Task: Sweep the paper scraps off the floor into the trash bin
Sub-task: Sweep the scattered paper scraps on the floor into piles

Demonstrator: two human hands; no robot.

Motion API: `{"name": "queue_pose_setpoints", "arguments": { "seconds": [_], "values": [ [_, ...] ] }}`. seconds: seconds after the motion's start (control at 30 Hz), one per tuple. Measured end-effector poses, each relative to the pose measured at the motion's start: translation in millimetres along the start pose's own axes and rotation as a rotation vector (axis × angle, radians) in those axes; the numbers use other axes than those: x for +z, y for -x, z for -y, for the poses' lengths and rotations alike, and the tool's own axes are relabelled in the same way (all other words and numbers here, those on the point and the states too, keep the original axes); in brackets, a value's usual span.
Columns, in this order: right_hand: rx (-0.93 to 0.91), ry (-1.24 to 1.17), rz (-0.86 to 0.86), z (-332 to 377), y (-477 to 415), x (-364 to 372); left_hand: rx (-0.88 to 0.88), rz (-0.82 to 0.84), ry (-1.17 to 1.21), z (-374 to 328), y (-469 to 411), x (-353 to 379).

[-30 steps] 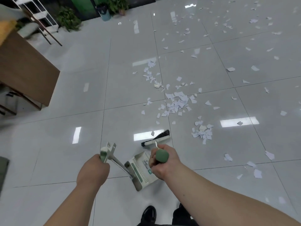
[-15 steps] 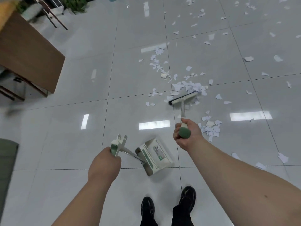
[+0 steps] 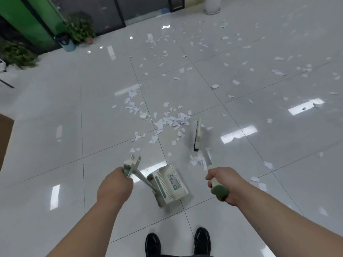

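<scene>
While left hand point(image 3: 115, 184) grips the long-handled dustpan point(image 3: 168, 184), pan on the tile floor point(image 3: 55, 112) at lower centre, right hand point(image 3: 224, 180) is curled round the broom point(image 3: 197, 134) handle. Brush head, blurred, just right of the main paper scraps point(image 3: 172, 121) heap, centre frame. More scattered upper right.

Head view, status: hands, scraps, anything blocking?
Left hand grips dustpan handle, right hand grips broom. Paper scraps on floor, main pile left of broom. No obstacle between pile and dustpan.
</scene>
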State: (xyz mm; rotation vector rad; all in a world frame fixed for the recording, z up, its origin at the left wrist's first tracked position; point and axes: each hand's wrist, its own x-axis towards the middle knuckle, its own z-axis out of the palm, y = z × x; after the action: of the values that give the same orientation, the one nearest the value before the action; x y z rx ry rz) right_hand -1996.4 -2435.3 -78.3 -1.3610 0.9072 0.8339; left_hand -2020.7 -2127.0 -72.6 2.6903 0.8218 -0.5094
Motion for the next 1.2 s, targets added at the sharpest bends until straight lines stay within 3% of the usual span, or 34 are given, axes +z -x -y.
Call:
{"name": "queue_pose_setpoints", "arguments": {
  "seconds": [0.2,0.37,0.57,0.8,1.2],
  "values": [
    [0.018,0.141,-0.219,-28,-10,-24,0.134,0.019,-0.054,-14,-34,-4],
    [0.058,0.188,-0.318,-34,-20,7,0.215,0.062,-0.074,2,-74,-16],
    [0.104,0.173,-0.224,-28,-23,120,0.264,0.116,-0.075,45,-131,-46],
    [0.123,-0.112,-0.139,19,-33,243,0.298,0.152,-0.098,84,-182,-69],
    [0.086,-0.358,-0.003,46,-34,296,0.338,0.121,-0.103,117,-213,-97]
  ]
}}
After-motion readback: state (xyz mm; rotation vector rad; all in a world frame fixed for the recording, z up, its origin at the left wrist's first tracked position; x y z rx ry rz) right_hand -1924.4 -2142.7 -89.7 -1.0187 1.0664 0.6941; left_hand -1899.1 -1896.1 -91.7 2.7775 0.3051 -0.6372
